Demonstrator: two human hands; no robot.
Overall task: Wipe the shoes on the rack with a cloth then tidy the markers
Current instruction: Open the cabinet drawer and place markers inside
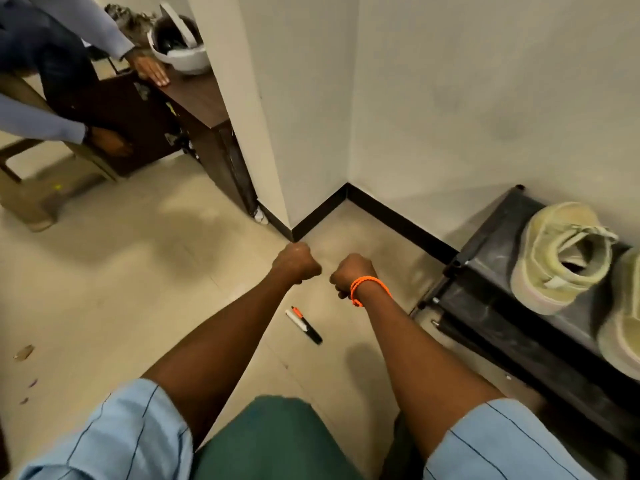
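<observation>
Both arms extended forward over the tiled floor (121, 271), forearms bare, light blue striped sleeves rolled above the elbows. Left hand (297, 262) curled into a tight fist, nothing visibly held. Right hand (349, 273) likewise balled into a fist, nothing visible in it; an orange cord bracelet (367, 289) sits on its wrist. The two fists are near each other but apart, knuckles pointing toward the inner wall corner where the black skirting (381, 213) meets. Two markers (304, 324) lie on the floor below and between the forearms, side by side and touching: one white-bodied, one with an orange tip and a black end, both angled toward the lower right. Black shoe rack (491, 282) stands against the right wall, its top shelf dusty and streaked. On that top shelf, toward the right edge, one pale yellow-green shoe (561, 258) lies tilted on its side with the opening facing the camera; a second shoe of the same colour (623, 323) is just beside it, cut off by the frame edge. No cloth in view. Upper left: a dark wooden cabinet (194, 109) carrying a white helmet (180, 43), with another person's hand (152, 72) flat on its top edge.
</observation>
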